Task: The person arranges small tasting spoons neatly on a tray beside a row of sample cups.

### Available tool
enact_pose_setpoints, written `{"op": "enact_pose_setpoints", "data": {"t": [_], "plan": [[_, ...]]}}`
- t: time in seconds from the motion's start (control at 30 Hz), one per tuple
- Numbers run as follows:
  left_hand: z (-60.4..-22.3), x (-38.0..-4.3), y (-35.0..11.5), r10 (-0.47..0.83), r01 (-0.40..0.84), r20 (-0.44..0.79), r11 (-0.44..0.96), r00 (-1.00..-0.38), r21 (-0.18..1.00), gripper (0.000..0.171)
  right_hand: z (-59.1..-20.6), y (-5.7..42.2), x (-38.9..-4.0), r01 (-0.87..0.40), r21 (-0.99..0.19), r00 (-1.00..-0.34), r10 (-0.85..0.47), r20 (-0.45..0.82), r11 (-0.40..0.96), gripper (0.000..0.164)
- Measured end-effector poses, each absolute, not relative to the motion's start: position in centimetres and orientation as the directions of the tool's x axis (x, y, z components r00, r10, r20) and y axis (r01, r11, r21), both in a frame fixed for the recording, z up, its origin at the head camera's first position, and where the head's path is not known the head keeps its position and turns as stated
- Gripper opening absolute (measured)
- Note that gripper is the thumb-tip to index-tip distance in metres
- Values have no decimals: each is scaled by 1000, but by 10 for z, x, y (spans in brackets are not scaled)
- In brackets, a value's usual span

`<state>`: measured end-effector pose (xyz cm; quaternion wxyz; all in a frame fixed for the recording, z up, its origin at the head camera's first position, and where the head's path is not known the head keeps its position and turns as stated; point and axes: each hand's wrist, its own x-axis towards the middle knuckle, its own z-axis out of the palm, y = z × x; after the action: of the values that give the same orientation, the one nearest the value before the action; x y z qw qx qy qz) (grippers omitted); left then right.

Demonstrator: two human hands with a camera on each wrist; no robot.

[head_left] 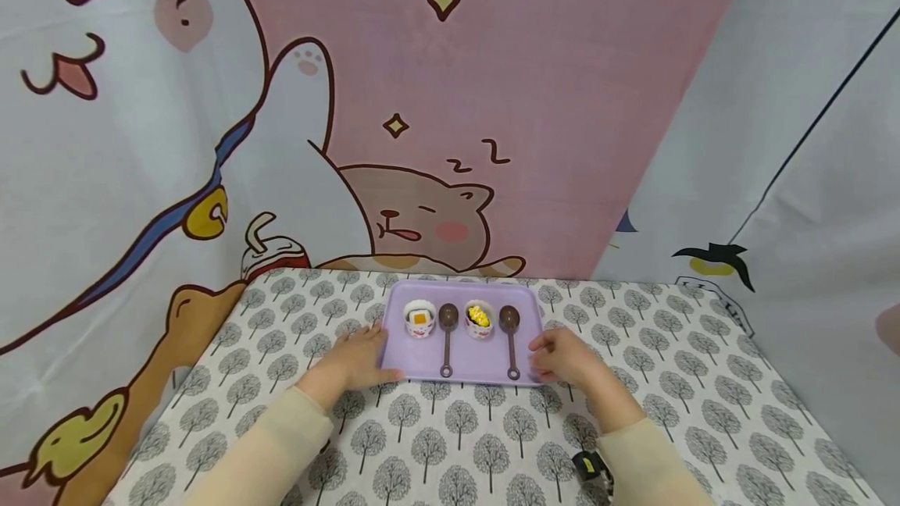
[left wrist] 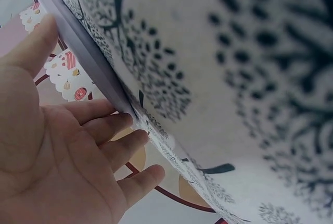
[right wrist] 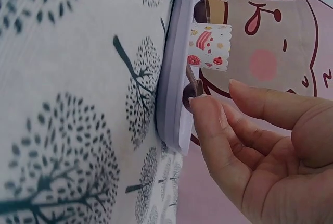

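A lilac tray [head_left: 478, 361] lies on the table. Two small printed paper cups stand on it. The left cup [head_left: 420, 329] contains something white and orange, and the right cup [head_left: 480, 329] has a yellow topping over something dark. One brown spoon [head_left: 448, 317] rests between the cups; another brown spoon [head_left: 509, 318] lies right of them, both handles towards me. My left hand [head_left: 358, 358] is at the tray's left edge, its fingers extended along the rim in the left wrist view. Loosely bent and holding nothing, my right hand [head_left: 566, 358] is beside the right edge, close to the second spoon.
A white cloth [head_left: 460, 420] with a grey tree print covers the table. Behind the table hangs a fabric backdrop [head_left: 562, 100] with cartoon animals. A small black object [head_left: 591, 465] with a yellow mark is next to my right sleeve.
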<state>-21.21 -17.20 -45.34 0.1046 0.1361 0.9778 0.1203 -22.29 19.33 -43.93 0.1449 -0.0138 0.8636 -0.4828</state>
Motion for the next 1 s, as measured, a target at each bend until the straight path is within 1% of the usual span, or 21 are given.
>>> {"op": "enact_pose_setpoints", "data": {"t": [0.27, 0.6, 0.7, 0.83, 1.0], "plan": [[-458, -212, -174, 297, 250, -142, 928, -944, 276, 91, -436, 203, -218, 82, -823, -964, -164, -208, 562, 29], [-459, -205, -181, 353, 328, -58, 909, -934, 256, 79, -427, 223, -208, 0, -775, -971, -185, -150, 632, 31], [-460, -201, -185, 368, 350, -26, 903, -930, 249, 75, -424, 228, -206, -60, -714, -972, -203, -116, 697, 34], [-458, -196, -191, 383, 375, 26, 887, -923, 268, 71, -419, 237, -204, -147, -632, -971, -232, -53, 761, 36], [-454, -190, -198, 350, 352, 56, 898, -935, 265, 71, -413, 251, -200, -219, -562, -967, -255, 14, 798, 37]]}}
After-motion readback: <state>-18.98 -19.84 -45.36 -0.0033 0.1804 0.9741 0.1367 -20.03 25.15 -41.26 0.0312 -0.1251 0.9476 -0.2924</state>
